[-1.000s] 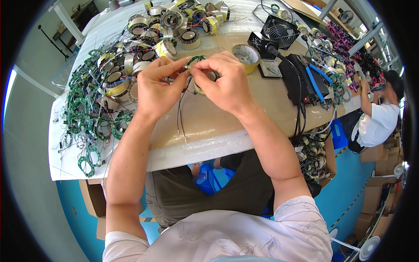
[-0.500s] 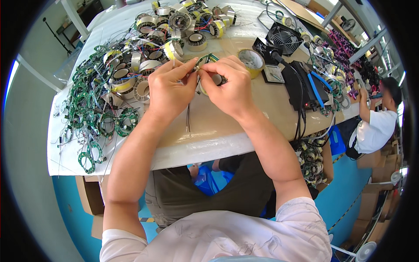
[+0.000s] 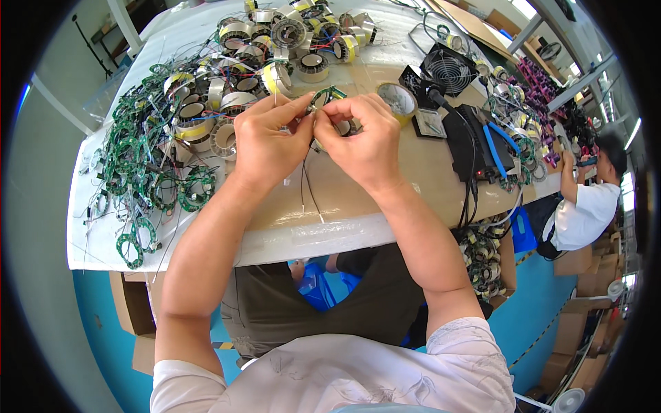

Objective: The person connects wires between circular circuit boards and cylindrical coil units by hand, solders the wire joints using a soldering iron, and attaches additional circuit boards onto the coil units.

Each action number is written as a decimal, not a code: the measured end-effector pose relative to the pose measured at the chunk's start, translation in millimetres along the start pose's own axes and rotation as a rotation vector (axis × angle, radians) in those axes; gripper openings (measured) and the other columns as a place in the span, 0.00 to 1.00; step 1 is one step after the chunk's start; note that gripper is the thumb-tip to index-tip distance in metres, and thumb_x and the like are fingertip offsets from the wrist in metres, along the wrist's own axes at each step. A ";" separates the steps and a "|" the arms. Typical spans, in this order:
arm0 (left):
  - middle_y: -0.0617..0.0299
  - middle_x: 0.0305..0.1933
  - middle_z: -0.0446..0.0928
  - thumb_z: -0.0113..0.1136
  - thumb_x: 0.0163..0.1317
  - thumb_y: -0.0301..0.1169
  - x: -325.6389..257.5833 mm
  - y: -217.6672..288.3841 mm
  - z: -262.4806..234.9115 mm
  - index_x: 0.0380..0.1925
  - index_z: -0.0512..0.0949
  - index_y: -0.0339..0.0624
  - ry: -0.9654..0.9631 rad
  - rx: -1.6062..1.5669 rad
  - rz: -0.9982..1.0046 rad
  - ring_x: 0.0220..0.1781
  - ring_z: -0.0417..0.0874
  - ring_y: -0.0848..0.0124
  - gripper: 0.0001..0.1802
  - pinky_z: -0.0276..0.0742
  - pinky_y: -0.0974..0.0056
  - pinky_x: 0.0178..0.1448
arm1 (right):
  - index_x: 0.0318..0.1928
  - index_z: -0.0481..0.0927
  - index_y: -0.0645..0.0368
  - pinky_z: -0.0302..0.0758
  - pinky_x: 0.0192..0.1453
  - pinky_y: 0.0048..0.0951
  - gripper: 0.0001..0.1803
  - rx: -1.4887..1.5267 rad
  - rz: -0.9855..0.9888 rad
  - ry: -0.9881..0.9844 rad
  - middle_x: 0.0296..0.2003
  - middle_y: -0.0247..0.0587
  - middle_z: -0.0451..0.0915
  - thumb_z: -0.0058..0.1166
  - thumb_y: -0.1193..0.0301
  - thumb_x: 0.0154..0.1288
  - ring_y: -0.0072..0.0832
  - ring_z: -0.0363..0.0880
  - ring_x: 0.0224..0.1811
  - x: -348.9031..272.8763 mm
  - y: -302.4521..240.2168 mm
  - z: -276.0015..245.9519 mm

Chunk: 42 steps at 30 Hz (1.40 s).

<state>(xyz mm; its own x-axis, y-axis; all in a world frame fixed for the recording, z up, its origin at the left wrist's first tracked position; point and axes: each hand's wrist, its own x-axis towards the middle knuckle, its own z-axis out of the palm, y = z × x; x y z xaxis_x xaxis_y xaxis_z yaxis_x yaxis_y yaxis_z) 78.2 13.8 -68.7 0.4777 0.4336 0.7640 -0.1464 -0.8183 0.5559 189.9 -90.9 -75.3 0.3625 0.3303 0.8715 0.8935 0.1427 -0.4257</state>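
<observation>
Over the brown mat point(image 3: 275, 213), my left hand point(image 3: 274, 138) and my right hand point(image 3: 361, 138) meet fingertip to fingertip. A green ring-shaped circuit board point(image 3: 332, 93) shows between and behind the fingers, and my left thumb and forefinger are closed at its edge. My right thumb and forefinger pinch at the same spot; the small piece between them is hidden. Partly covered by my right hand is a round metal-coloured coil part point(image 3: 344, 126) below the board. Thin dark wires point(image 3: 308, 189) hang from under my hands onto the mat.
Green ring boards point(image 3: 138, 151) with tangled wires heap at the left. Taped round coils point(image 3: 289, 33) pile up behind. To the right are a tape roll point(image 3: 407, 103), a fan point(image 3: 449, 69), a black box point(image 3: 468, 148) and blue-handled pliers point(image 3: 497, 148). A co-worker point(image 3: 585, 206) sits far right.
My fingers stay pinched together in nearly the same place. The hanging wires have spread apart and swung slightly right. The whole view has shifted a little.
</observation>
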 end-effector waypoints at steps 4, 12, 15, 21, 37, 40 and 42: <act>0.58 0.28 0.82 0.70 0.49 0.17 -1.3 1.9 0.8 0.41 0.88 0.36 -0.005 0.009 0.006 0.24 0.82 0.72 0.17 0.77 0.68 0.28 | 0.24 0.80 0.53 0.72 0.38 0.35 0.08 -0.012 -0.035 -0.021 0.21 0.30 0.81 0.68 0.76 0.46 0.32 0.78 0.28 -1.8 5.2 0.4; 0.57 0.27 0.81 0.70 0.50 0.16 -3.0 0.6 0.9 0.41 0.88 0.35 -0.012 0.031 0.049 0.24 0.80 0.70 0.16 0.75 0.67 0.27 | 0.26 0.79 0.54 0.70 0.38 0.36 0.08 -0.015 -0.068 -0.056 0.22 0.30 0.78 0.66 0.77 0.47 0.34 0.76 0.30 -4.0 8.0 2.2; 0.57 0.26 0.81 0.69 0.50 0.16 -3.4 0.5 0.3 0.41 0.87 0.35 -0.019 0.029 0.067 0.23 0.80 0.69 0.15 0.74 0.66 0.27 | 0.26 0.79 0.54 0.70 0.38 0.36 0.08 -0.006 -0.059 -0.060 0.22 0.30 0.78 0.66 0.77 0.47 0.34 0.76 0.30 -4.4 6.3 2.5; 0.57 0.26 0.80 0.69 0.51 0.16 -4.4 -2.1 0.1 0.41 0.87 0.34 -0.031 0.022 0.084 0.22 0.79 0.69 0.15 0.74 0.66 0.27 | 0.27 0.79 0.55 0.70 0.38 0.36 0.08 -0.023 -0.093 -0.065 0.22 0.31 0.78 0.66 0.78 0.47 0.35 0.76 0.30 -5.3 7.9 3.0; 0.64 0.28 0.81 0.70 0.52 0.16 -7.1 -10.7 4.6 0.43 0.88 0.38 -0.007 -0.012 0.113 0.23 0.72 0.80 0.16 0.65 0.72 0.24 | 0.27 0.79 0.55 0.69 0.39 0.36 0.08 -0.031 -0.128 -0.066 0.22 0.31 0.78 0.66 0.79 0.47 0.35 0.76 0.31 -3.4 5.3 1.3; 0.65 0.29 0.81 0.70 0.52 0.16 -7.8 -10.2 4.5 0.43 0.88 0.38 0.009 -0.074 0.047 0.24 0.72 0.81 0.16 0.64 0.73 0.24 | 0.28 0.79 0.54 0.69 0.40 0.36 0.09 -0.036 -0.135 -0.034 0.23 0.29 0.78 0.67 0.78 0.47 0.34 0.77 0.31 -3.7 4.5 3.8; 0.67 0.29 0.82 0.70 0.52 0.16 -3.7 -13.6 0.4 0.43 0.88 0.39 0.009 -0.081 0.051 0.26 0.72 0.83 0.16 0.64 0.74 0.25 | 0.28 0.79 0.52 0.68 0.42 0.35 0.10 -0.051 -0.147 0.007 0.23 0.27 0.78 0.68 0.77 0.47 0.33 0.77 0.32 -3.9 3.5 5.6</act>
<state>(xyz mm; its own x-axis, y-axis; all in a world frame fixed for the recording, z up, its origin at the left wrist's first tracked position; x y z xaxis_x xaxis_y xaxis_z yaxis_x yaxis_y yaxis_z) 78.7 23.2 -79.2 0.4598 0.3959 0.7949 -0.2404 -0.8062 0.5406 190.1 -86.4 -81.6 0.2286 0.3025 0.9253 0.9492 0.1418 -0.2809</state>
